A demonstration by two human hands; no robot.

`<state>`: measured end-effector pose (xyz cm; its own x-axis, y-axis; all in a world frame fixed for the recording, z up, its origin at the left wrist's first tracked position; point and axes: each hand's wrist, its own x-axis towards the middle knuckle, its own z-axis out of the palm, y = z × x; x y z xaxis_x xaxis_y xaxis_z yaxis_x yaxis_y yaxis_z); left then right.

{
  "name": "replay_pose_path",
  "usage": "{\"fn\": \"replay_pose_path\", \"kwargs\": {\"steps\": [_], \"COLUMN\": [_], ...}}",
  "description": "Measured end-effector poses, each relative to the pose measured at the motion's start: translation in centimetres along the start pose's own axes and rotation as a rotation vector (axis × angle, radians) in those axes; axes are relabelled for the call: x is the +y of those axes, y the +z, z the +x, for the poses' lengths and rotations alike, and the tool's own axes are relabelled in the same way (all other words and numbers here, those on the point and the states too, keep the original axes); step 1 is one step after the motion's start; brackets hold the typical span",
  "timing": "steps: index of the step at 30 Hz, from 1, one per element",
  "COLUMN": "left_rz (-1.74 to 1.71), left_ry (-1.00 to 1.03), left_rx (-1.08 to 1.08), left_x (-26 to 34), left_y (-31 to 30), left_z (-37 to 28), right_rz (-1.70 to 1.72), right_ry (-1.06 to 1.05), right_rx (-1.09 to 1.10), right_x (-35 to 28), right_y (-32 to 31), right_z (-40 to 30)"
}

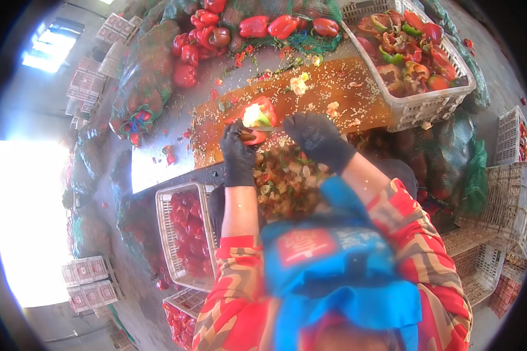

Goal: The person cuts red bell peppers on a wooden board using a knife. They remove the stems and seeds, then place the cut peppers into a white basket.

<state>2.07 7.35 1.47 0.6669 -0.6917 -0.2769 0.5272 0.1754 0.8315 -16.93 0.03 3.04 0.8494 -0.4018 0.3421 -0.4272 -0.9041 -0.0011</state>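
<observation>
In a dark glove, my left hand (239, 154) grips a cut red bell pepper (268, 109) at the near edge of a brown board (364, 94). The pepper's pale, seedy core faces up. My right hand (316, 137), also gloved, is closed around a knife whose narrow blade (270, 129) points left, against or just over the pepper's near side. The handle is hidden inside my fist. Scattered seeds and a pulled-out pepper core (298, 84) lie on the board beyond my hands.
Whole red peppers (193, 48) and green mesh sacks (147, 70) stand along the far side. A white plastic crate (421, 103) of cut peppers is at right; another crate (163, 228) of red peppers is at lower left. Pepper scraps (285, 184) lie below the board's edge.
</observation>
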Motion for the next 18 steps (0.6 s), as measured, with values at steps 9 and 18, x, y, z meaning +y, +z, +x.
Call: {"fn": "replay_pose_path", "kwargs": {"steps": [9, 18], "left_rz": [-0.15, 0.196], "left_ry": [0.127, 0.553], "left_rx": [-0.014, -0.076], "left_x": [1.1, -0.9], "left_y": [-0.5, 2.3], "left_z": [-0.1, -4.7], "right_rz": [0.46, 1.772], "right_ry": [0.229, 0.428], "right_rx": [0.484, 0.234], "right_x": [1.7, -0.5], "right_y": [0.9, -1.9], "right_z": [-0.9, 0.0]}}
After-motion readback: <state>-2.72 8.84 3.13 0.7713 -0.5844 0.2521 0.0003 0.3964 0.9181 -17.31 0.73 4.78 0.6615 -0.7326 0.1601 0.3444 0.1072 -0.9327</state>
